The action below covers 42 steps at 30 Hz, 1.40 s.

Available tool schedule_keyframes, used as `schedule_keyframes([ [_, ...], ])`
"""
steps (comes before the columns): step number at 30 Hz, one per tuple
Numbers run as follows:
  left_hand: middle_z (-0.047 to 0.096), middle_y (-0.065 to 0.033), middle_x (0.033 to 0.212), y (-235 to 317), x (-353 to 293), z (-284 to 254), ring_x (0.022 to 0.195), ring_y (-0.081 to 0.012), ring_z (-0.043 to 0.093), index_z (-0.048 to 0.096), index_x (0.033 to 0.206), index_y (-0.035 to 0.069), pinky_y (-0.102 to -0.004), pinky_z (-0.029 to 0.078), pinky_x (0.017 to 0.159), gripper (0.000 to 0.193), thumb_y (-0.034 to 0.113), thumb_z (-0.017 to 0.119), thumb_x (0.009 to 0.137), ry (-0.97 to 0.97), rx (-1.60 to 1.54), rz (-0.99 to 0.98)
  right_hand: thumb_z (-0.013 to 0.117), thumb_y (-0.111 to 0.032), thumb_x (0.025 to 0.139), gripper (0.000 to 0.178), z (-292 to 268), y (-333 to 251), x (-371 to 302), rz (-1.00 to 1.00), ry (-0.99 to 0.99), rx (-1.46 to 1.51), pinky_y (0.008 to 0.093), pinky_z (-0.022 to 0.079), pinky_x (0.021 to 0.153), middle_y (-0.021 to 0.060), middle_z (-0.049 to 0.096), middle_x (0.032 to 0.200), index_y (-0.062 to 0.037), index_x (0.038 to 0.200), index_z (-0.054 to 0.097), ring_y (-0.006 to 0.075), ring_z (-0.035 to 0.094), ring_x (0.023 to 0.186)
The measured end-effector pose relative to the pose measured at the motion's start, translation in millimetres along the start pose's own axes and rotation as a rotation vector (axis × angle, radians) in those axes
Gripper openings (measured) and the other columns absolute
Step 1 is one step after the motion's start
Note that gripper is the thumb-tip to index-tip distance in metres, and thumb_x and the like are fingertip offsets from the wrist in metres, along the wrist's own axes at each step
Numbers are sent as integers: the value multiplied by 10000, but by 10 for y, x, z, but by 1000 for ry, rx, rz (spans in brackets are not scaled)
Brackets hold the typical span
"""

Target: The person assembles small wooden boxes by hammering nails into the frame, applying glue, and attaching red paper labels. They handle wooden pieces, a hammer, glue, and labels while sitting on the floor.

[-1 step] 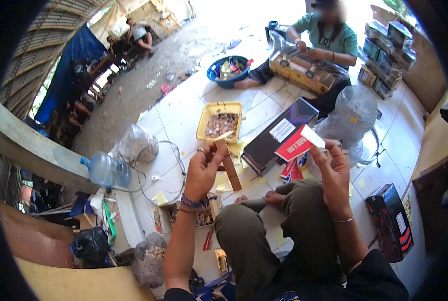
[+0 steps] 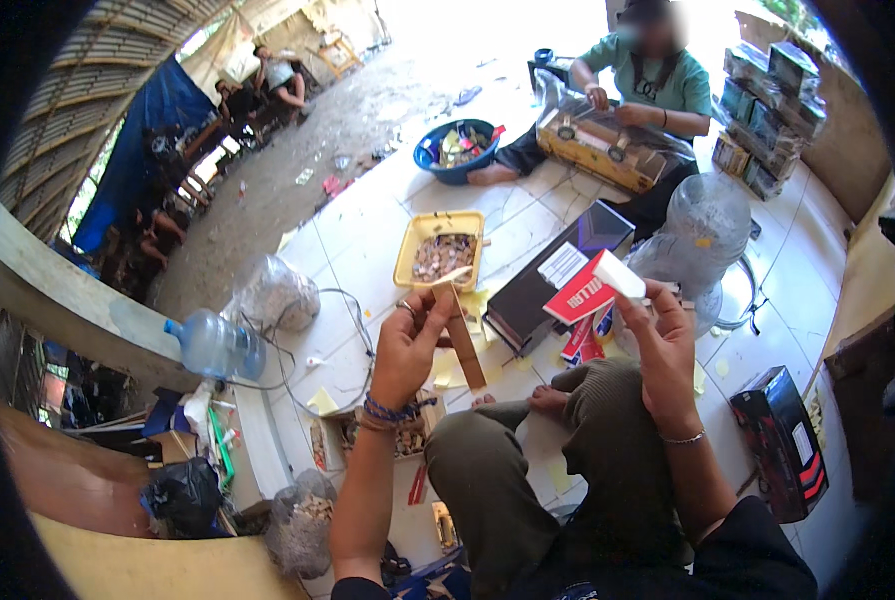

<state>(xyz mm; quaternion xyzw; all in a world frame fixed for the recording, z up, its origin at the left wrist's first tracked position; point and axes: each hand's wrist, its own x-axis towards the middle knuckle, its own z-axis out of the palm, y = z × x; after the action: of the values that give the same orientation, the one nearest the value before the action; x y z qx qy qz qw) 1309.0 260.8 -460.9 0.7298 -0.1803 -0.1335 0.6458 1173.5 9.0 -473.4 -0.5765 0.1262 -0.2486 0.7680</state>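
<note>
My left hand point(image 2: 404, 350) is closed on a thin brown wooden strip point(image 2: 464, 345), which slants down to the right. A small pale piece point(image 2: 453, 275) shows at the strip's upper end. My right hand point(image 2: 669, 365) pinches a red sticker point(image 2: 581, 292) with white lettering and a pale, curled edge at the fingers. The strip and the sticker are apart. Below the sticker, more red and blue stickers point(image 2: 589, 343) lie near my foot. Beyond my left hand stands a yellow tub point(image 2: 403, 247) of small brown pieces.
A black box point(image 2: 532, 285) lies ahead, beside large clear plastic bags point(image 2: 707, 215). Across the floor sits another person point(image 2: 657, 85) with a yellow toy truck point(image 2: 602, 150) in plastic. A blue basin point(image 2: 430, 165), a water bottle point(image 2: 217, 347) and a second black box point(image 2: 779, 445) stand around.
The red sticker has shifted slightly left, and its curled pale edge sits a little lower. The strip's lower end has dropped slightly. Both hands keep their hold.
</note>
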Motion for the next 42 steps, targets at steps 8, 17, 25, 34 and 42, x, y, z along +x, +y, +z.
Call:
schedule_keyframes([
  [8,716,-123,970,514,-239,345,832,-186,714,637,1140,21,-321,613,696,359,335,508,1024,82,-291,-55,617,-146,964,497,182,-178,-133,24,-155,193,205,431,758,20,623,1057,-60,1419,437,42,550,908],
  [17,664,-90,1083,382,-302,349,1015,-261,679,501,1299,75,-453,585,870,421,399,420,1043,-16,-806,-77,687,-152,919,861,270,-77,-355,3,-346,-3,251,487,814,120,609,1176,-107,1563,117,136,590,1042],
  [25,650,-45,1073,327,-331,348,996,-213,680,516,1301,147,-432,610,830,372,396,450,1032,-55,-909,-41,676,-170,938,882,236,-170,-321,184,-420,128,233,477,783,107,626,1006,-104,1570,64,93,577,949],
  [34,643,-162,1157,293,-465,518,1056,-279,670,430,1355,62,-427,611,845,382,184,534,1008,-111,-690,-27,679,-147,934,843,273,-49,-313,133,-344,201,208,453,768,42,618,916,-86,1557,114,79,575,883],
  [42,693,-145,1028,337,-479,555,937,-264,712,502,1192,59,-347,632,736,313,206,642,953,53,-550,-102,671,-162,940,778,275,-39,-329,161,-320,163,229,462,785,41,651,896,-64,1532,175,88,601,859],
])
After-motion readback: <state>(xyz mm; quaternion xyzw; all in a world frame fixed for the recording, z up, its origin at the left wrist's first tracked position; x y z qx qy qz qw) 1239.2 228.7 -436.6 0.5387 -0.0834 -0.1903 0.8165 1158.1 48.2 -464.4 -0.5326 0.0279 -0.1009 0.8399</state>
